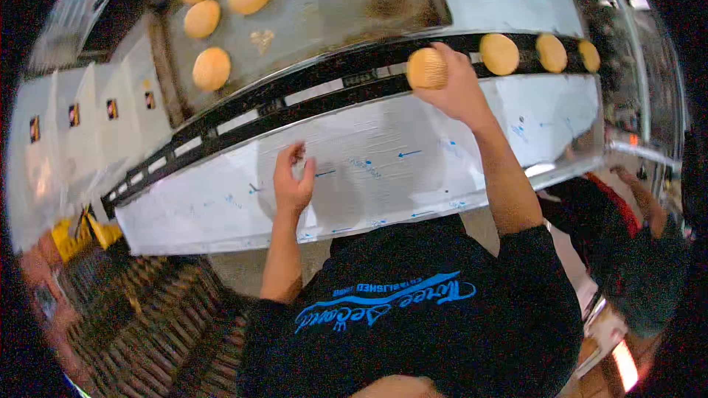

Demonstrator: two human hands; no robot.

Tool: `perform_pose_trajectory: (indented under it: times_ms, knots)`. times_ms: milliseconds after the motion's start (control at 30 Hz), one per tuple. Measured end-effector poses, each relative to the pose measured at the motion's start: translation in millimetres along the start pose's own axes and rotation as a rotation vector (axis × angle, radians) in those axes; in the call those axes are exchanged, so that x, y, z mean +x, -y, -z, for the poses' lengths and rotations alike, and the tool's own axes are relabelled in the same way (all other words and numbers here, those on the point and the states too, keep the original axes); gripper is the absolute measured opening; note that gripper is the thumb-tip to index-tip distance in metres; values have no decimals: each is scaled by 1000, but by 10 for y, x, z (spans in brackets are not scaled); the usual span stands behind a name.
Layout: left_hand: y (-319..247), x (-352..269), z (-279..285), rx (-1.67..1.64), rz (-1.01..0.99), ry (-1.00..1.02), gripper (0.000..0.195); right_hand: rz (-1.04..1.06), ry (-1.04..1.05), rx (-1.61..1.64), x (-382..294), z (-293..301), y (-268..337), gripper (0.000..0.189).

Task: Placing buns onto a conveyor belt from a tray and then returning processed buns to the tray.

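Observation:
My right hand (456, 85) is at the black conveyor belt (271, 108), its fingers around the far side of a round, flat, golden baked piece (427, 68), perhaps a bun or biscuit. To the right of it, more such rounds, among them a nearer one (499, 54) and one further along (551, 53), lie on the belt. Over the film-covered white ledge (365, 177), my left hand (293, 179) is raised with thumb and fingers apart and nothing between them. Beyond the belt, several similar rounds (212, 68) lie on a large metal tray (310, 27).
White covers with small openings (61, 138) stand at the far left. A yellow object (83, 235) is by the belt's left end. Another person (636, 254) is at the lower right. Dark ribbed material (149, 326) shows at the lower left.

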State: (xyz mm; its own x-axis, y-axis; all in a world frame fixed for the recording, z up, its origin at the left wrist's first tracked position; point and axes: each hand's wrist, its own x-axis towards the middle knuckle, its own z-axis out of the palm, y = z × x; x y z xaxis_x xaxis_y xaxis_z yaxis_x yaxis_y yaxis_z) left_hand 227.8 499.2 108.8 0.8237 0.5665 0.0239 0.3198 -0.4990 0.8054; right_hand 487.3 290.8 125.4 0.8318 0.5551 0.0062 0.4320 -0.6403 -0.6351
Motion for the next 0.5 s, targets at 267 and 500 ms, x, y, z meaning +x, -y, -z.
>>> perform_pose_trajectory:
  times_ms: [267, 500]
  knots:
    - [-32, 1688, 651, 435, -163, -259, 39, 13, 13, -202, 154, -695, -128, 79]
    - [1046, 2235, 932, 758, 207, -135, 76, -29, 2, -407, 94, -761, -36, 84]
